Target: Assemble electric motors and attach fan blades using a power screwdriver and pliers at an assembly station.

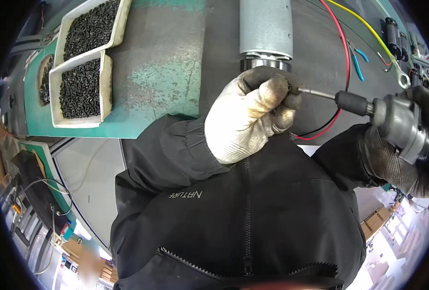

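Note:
My left hand [250,111], in a whitish work glove with dirty fingertips, is closed in a pinch just below the end of a grey metal cylinder [265,29]. A black ring [265,63] sits at that near end, partly covered by my fingers. My right hand [400,162], also gloved, is wrapped round a grey power screwdriver [393,118] at the right. Its thin bit [317,93] points left and its tip reaches my left fingertips. What the pinch holds at the tip is too small and hidden to name.
Two white trays [107,89] of small black parts stand on the green worktop [168,82] at the left. Right of the cylinder run a red cable [346,53] and a yellow cable [369,26] with a ring terminal [403,77]. Blue-handled pliers [357,65] lie nearby.

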Demonstrator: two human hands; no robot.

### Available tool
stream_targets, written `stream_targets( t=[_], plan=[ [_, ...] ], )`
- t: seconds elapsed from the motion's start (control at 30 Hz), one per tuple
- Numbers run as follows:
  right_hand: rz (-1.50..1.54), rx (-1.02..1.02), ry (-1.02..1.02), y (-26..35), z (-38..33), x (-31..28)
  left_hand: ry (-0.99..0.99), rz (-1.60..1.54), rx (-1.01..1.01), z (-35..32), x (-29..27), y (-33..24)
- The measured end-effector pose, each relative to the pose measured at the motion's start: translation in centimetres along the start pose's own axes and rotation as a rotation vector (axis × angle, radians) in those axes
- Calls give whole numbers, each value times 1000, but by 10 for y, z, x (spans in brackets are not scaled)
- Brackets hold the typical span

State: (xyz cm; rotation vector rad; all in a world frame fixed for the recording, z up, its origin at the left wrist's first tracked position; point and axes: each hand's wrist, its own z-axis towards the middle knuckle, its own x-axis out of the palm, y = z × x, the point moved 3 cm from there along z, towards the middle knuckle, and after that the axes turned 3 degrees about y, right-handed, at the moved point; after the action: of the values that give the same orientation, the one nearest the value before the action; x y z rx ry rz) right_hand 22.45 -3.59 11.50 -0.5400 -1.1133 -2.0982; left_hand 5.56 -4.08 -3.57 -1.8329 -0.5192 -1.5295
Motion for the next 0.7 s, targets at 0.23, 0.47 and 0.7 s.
stream_targets(
  t=[0.23, 0.47, 0.7],
  plan=[
    [43, 34, -70, -18, -14, -4, -90, 190, -29, -14, -3, 5],
    [-138, 127, -208, -26, -39, -24, -42, -20, -290, -25, -26, 29],
    [-252, 69, -351, -37, -40, -38, -367, 182, -10, -6, -36, 17]
  ],
)
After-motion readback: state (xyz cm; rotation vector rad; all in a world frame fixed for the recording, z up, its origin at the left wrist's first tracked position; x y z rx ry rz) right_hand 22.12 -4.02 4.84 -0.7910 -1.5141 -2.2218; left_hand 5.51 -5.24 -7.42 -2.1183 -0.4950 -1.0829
